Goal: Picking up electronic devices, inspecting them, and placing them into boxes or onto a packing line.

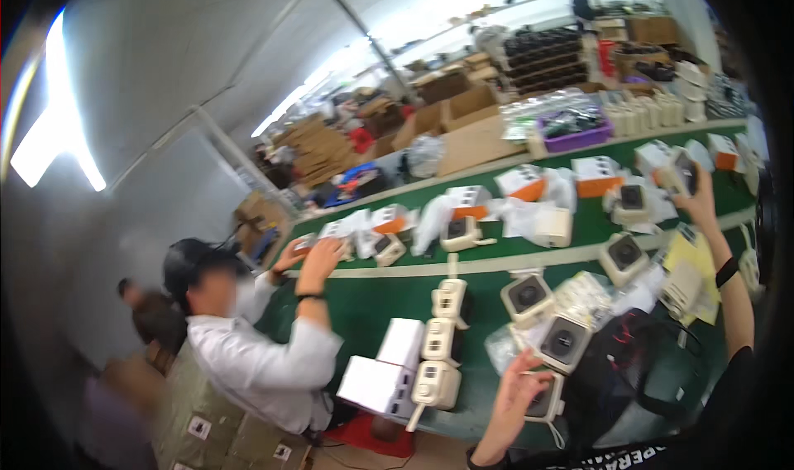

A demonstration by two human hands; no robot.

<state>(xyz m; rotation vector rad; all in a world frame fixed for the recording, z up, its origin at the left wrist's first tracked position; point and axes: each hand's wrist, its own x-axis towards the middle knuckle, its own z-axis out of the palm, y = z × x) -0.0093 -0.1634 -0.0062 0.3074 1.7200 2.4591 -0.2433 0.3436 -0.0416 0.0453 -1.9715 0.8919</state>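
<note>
My right hand (pixel 700 199) is raised at the far right over the green belt, its fingers wrapped round a boxy cream device (pixel 683 172) with a dark round front. Lower down, my left hand (pixel 518 394) has its fingers at the bottom corner of a similar cream device (pixel 565 343). Partly behind those fingers lies another cream device (pixel 543 398) with a strap. Two more, a cream device (pixel 527 297) and a cream device (pixel 624 257), rest further up the green table, near clear plastic bags (pixel 583 296).
Along the belt (pixel 484 259) stand white-and-orange boxes (pixel 468 199), wrapping and more cream devices. A row of cream devices (pixel 438 346) and white boxes (pixel 380 381) stand left of my hands. A co-worker in white (pixel 256 362) reaches onto the belt. A purple basket (pixel 576 136) sits beyond.
</note>
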